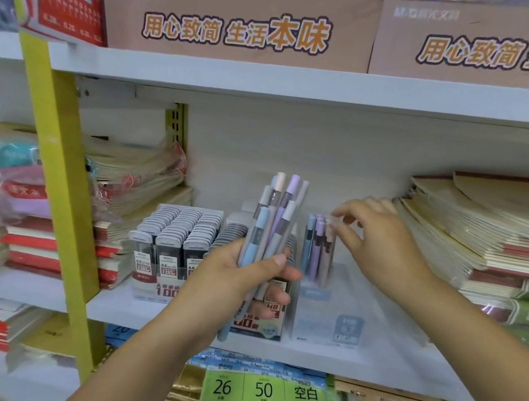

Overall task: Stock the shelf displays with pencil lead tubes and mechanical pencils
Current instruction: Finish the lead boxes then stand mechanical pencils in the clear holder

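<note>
left hand [237,277]: grip clasps pencil bundle [273,222], hiding lead box [265,326] | right hand [377,242]: grip blurred, cannot tell

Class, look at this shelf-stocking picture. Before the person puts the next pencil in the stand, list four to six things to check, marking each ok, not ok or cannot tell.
1. Left hand grips the bundle of pencils securely: ok, fingers and thumb wrap round it.
2. Right hand is free for the next pencil: cannot tell, as its fingertips are at the tops of the standing pencils.
3. Standing pencils are upright: ok.
4. Clear stand has room: ok, pencils fill only its back left part.
5. Lead tube box is stocked: ok, its rows look full.
6. The box behind the left hand is stocked: cannot tell, mostly hidden.
</note>
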A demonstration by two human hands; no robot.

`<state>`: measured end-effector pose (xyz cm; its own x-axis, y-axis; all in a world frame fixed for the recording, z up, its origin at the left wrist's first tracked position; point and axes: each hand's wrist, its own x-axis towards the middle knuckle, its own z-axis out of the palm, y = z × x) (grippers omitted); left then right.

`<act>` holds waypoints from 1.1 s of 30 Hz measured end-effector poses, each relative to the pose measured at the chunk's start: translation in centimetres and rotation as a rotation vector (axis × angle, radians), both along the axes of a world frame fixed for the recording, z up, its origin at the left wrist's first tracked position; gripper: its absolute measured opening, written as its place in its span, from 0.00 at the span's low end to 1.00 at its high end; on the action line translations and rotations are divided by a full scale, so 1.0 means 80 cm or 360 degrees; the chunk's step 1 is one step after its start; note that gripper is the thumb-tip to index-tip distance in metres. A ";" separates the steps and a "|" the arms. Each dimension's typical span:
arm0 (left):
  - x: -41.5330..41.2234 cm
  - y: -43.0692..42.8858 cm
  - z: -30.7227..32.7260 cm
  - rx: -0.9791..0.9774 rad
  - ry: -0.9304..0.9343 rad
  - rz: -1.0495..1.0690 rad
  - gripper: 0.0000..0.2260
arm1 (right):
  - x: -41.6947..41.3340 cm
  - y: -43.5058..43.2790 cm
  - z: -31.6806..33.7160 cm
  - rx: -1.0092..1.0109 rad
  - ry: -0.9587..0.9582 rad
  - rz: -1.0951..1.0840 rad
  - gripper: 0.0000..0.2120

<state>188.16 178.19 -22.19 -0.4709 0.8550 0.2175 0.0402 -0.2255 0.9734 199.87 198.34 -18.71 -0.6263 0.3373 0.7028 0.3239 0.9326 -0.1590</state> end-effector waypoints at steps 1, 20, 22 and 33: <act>0.000 0.000 0.001 -0.0010 0.0011 -0.0014 0.15 | 0.002 -0.010 0.006 -0.0186 0.0156 0.0076 0.05; -0.004 -0.003 -0.002 0.0058 0.0070 0.0145 0.01 | 0.041 -0.022 0.056 -0.1108 0.0779 0.0689 0.08; 0.002 -0.002 -0.003 0.0046 0.0108 0.0178 0.06 | 0.039 -0.024 0.046 -0.1314 0.0812 0.0800 0.06; -0.002 0.000 0.000 0.0056 0.0105 0.0385 0.07 | 0.055 -0.037 0.017 -0.0399 -0.0031 0.0299 0.05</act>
